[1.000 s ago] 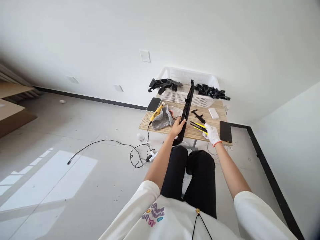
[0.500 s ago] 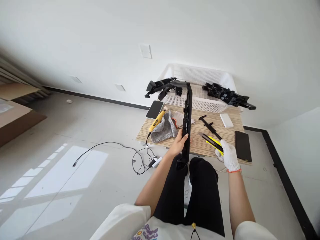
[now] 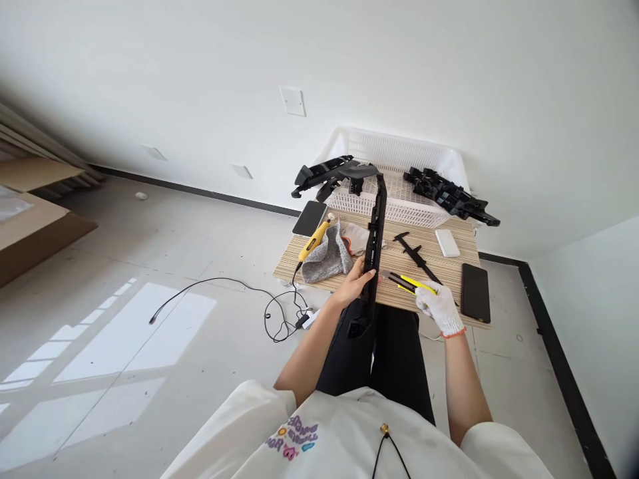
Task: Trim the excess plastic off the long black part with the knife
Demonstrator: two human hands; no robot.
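Observation:
Bare, my left hand [image 3: 352, 287] grips a long black plastic trim piece [image 3: 375, 226] upright over the near edge of the table. My right hand [image 3: 440, 307], in a white knit glove, is closed around a yellow and black utility knife [image 3: 410, 284]. Its blade points left and lies close to the trim piece; whether they touch I cannot tell. A black caliper [image 3: 417, 257] rests on the table just beyond the knife. Left of the trim piece lie a grey cloth [image 3: 327, 258], a yellow rotary tool [image 3: 314, 241] and another white glove [image 3: 356, 237].
A white plastic basket [image 3: 399, 205] at the back of the wooden table [image 3: 289, 266] holds more black plastic parts [image 3: 444, 193]. A black phone [image 3: 475, 293], a white box [image 3: 447, 243] and a dark tablet-like device [image 3: 309, 218] lie on the tabletop. A cable [image 3: 224, 279] trails over the floor.
My right hand has brought the utility knife left, nearer to the trim piece. My left hand keeps its grip, and the trim piece has turned slightly.

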